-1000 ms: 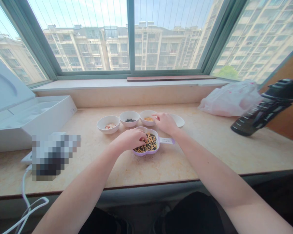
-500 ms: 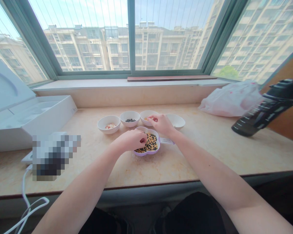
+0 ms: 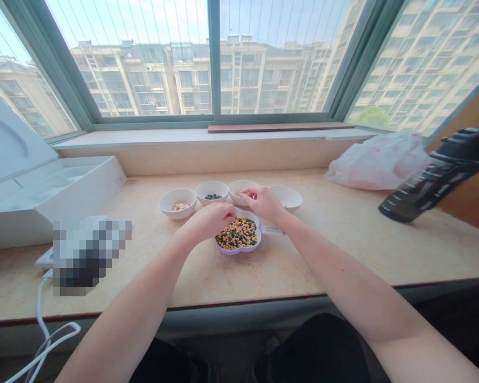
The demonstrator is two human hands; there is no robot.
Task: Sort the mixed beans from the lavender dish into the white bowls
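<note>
A purple-rimmed, petal-shaped dish point(image 3: 259, 238) holds mixed yellow and black beans point(image 3: 238, 234). Over its back left part is my left hand point(image 3: 214, 217), fingers pinched together; what lies between the fingertips is hidden. My right hand point(image 3: 264, 202) reaches over the third white bowl point(image 3: 235, 187), thumb and fingers closed at its right side. Yellowish beans show a little there, and I cannot make out what the fingers hold. Black beans point(image 3: 213, 197) lie in the second white bowl point(image 3: 212, 187). The leftmost white bowl point(image 3: 178, 214) contains pale and reddish pieces point(image 3: 180, 206).
A fourth white bowl point(image 3: 293, 194) stands behind my right wrist. To the left are an open white box point(image 3: 75, 186) and a blurred-out object point(image 3: 90, 258) with a white cable point(image 3: 40, 314). A plastic bag point(image 3: 377, 162) and a black bottle point(image 3: 427, 181) stand at the right.
My left hand has risen from the beans in the petal-shaped dish and shifted slightly back and left, uncovering more of them. My right hand stays at the third bowl.
</note>
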